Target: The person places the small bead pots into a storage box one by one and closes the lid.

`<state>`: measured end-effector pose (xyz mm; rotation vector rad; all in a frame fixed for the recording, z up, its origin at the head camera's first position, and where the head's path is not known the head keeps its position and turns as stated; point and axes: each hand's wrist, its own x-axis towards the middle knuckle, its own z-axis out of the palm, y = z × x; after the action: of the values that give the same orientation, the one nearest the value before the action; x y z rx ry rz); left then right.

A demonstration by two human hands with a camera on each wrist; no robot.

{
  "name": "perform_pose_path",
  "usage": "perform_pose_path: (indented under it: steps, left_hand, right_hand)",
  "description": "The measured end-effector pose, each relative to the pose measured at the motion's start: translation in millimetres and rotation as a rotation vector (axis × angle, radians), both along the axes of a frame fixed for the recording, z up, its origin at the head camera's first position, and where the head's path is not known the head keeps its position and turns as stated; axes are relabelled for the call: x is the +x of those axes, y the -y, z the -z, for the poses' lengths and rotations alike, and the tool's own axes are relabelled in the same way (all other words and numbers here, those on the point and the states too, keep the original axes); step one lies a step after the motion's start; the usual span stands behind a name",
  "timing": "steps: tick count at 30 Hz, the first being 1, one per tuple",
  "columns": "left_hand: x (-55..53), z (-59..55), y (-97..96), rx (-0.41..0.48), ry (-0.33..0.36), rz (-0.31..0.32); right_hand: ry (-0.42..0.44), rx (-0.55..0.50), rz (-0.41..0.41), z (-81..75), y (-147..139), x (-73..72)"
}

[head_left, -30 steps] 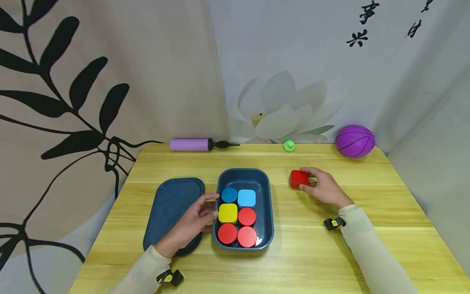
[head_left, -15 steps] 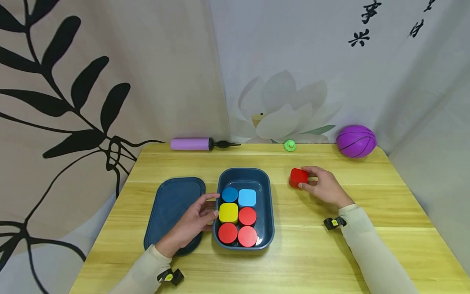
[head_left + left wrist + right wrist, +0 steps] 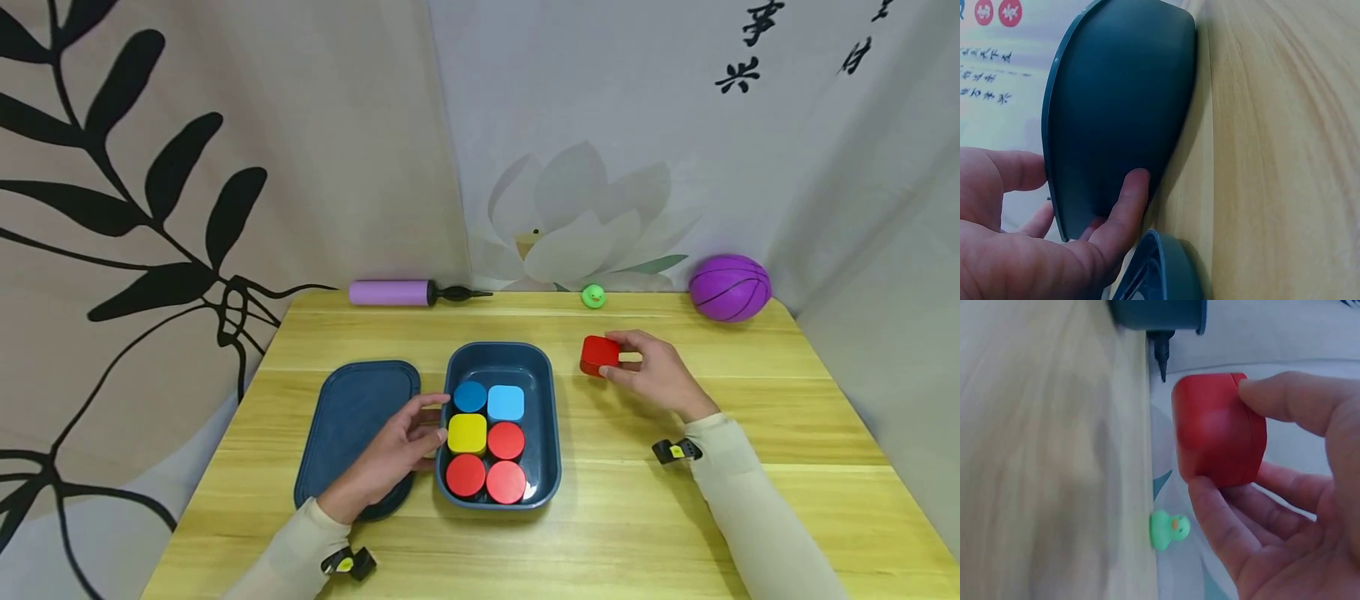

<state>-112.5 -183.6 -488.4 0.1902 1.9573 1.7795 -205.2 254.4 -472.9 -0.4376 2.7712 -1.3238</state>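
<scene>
My right hand (image 3: 651, 375) pinches a red rounded-square block (image 3: 600, 356) between thumb and fingers, to the right of the dark blue container. The right wrist view has the red block (image 3: 1213, 431) held off the tabletop, a thin seam running near one end. My left hand (image 3: 390, 457) touches the left side of the dark blue container (image 3: 556, 433), index finger at the rim. In the left wrist view, the thumb lies along the container's outer wall (image 3: 1116, 94). Inside it sit a blue round block (image 3: 470, 397), a light blue square one (image 3: 506, 403), a yellow square one (image 3: 467, 434) and several red round ones (image 3: 506, 482).
A dark blue lid (image 3: 360, 408) lies left of the container, partly behind my left hand. Along the table's back edge are a purple pump (image 3: 390, 292), a small green duck (image 3: 593, 297) and a purple ball (image 3: 730, 288). Printed curtains hang behind the wooden table (image 3: 637, 533).
My right hand has moved slightly left and away from me with the red block. My left hand stays at the container's side.
</scene>
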Motion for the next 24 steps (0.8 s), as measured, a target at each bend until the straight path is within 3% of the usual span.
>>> perform_pose_path:
  steps: [16, 24]
  left_hand:
    - [-0.2, -0.1, 1.2, 0.014, -0.010, 0.009]
    - [0.1, -0.5, 1.0, 0.007, -0.004, 0.006]
  right_hand:
    - [-0.079, -0.042, -0.055, -31.1, 49.0, 0.9]
    - [-0.113, -0.079, -0.136, -37.8, 84.7, 0.8]
